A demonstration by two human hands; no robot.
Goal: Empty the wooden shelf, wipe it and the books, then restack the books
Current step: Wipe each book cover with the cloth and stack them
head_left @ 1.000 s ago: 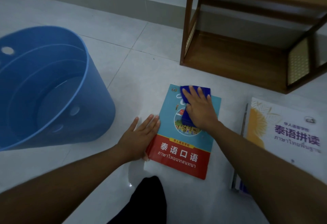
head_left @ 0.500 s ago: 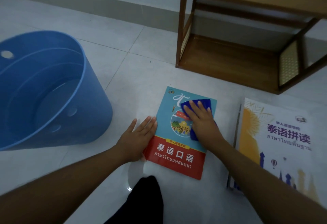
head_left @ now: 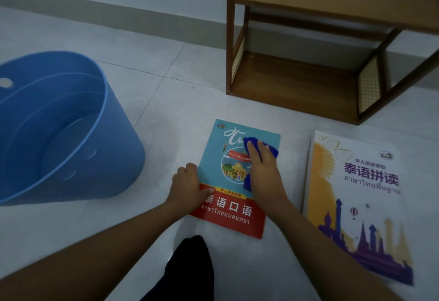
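Item at wiping stage, logged from my remote station.

- Wooden shelf (head_left: 297, 86): stands on the floor tiles at upper right. No books show on the boards I can see, so I judge the emptying done. Whether it has been wiped I cannot tell.
- Teal-and-red book (head_left: 234, 210): flat on the floor, cover up, near the shelf's front.
- Left hand (head_left: 190, 186): fingers curled at the book's left edge, thumb laid on the red band, pinning it.
- Right hand (head_left: 263, 172): laid flat over the blue cloth (head_left: 273, 152), fingers extended, pressing it onto the upper half of the cover. Cloth peeks out past the fingertips and beside the palm.
- White-and-yellow book (head_left: 356, 205): flat on the floor to the right, apart from the first, with what looks like another edge beneath it. Wiped or not, unknown.
- Blue bucket (head_left: 71, 134): at left, holding what seems to be water.

Progress, by my estimate: near the middle. Left to do: finish this cover, wipe any other books, restack everything on the shelf.
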